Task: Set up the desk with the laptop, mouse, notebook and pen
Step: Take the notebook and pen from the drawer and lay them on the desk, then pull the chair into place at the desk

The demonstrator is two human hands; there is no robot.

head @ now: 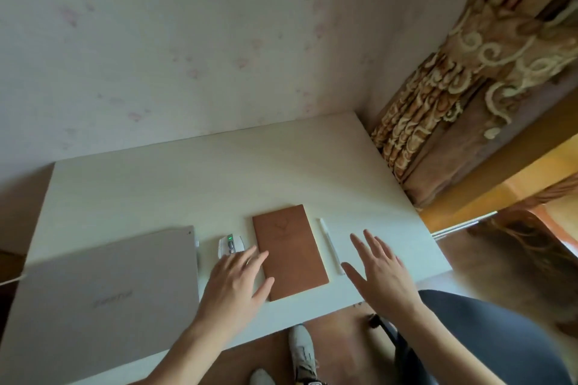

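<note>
Closed grey laptop (103, 284) lay at the pale surface (187, 178) left, cropped by frame; white mouse (230, 246), brown rectangular notebook (289, 250), white pen (331, 245) rightward. Left hand (233, 287) part-covered mouse, right hand (380, 272) hovered; both grips spread, empty.

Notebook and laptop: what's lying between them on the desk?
The white mouse, partly under the left hand, sits between laptop and notebook in the head view.

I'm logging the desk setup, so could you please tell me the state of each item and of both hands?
laptop: lid closed, flat on the desk, cable at its left edge.
mouse: upright, green light on.
notebook: closed, lying flat.
pen: lying flat beside the notebook, apart from it.
left hand: open, empty, fingertips at the notebook's edge.
right hand: open, empty, fingers spread.
</note>
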